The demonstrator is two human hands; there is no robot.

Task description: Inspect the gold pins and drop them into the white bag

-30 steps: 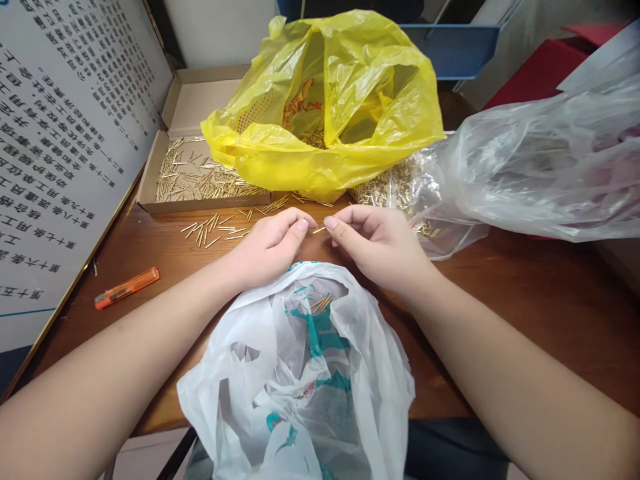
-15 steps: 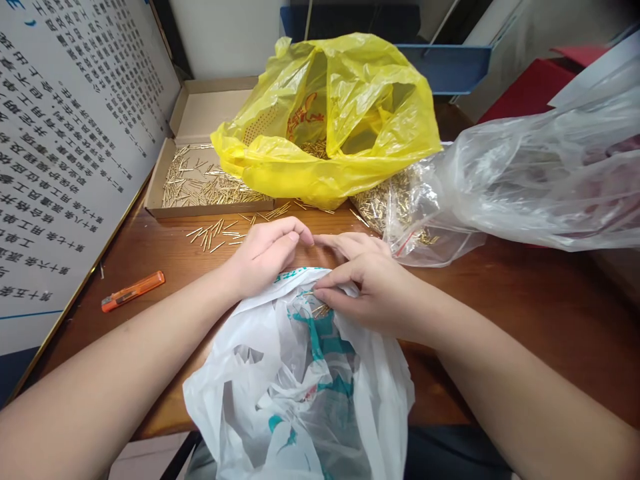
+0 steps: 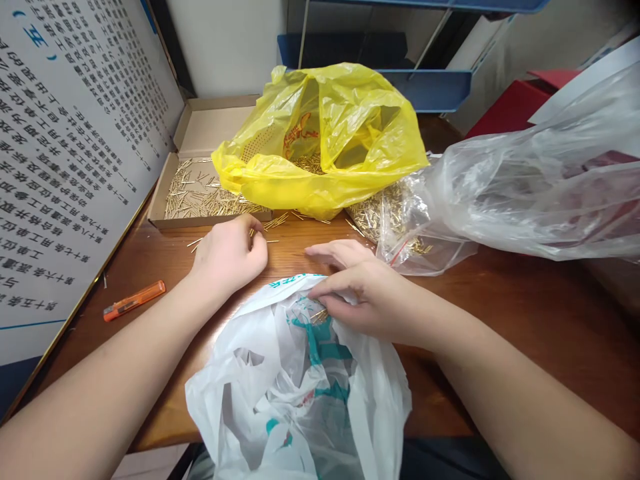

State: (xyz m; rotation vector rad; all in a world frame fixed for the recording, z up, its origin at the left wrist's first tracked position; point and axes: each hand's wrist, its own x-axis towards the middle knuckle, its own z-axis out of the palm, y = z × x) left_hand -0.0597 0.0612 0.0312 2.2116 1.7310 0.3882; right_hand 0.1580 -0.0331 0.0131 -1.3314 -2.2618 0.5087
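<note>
My left hand (image 3: 231,253) rests curled on the brown table among loose gold pins (image 3: 260,230), its fingertips closed over some of them. My right hand (image 3: 357,297) lies over the mouth of a white plastic bag (image 3: 300,393) with teal print. Its thumb and fingers pinch at the bag's rim beside a few gold pins (image 3: 320,313) inside. What the right fingers hold is too small to make out.
A shallow cardboard box (image 3: 165,210) with many gold pins stands behind my left hand. A yellow bag (image 3: 325,140) and a clear bag (image 3: 500,193), both with pins, lie at the back. An orange utility knife (image 3: 134,300) lies left. A printed board (image 3: 65,153) leans at the left.
The hands held a pin between them a second ago. The right hand then dropped to the white bag's mouth, and the left hand moved left and back onto the loose pins.
</note>
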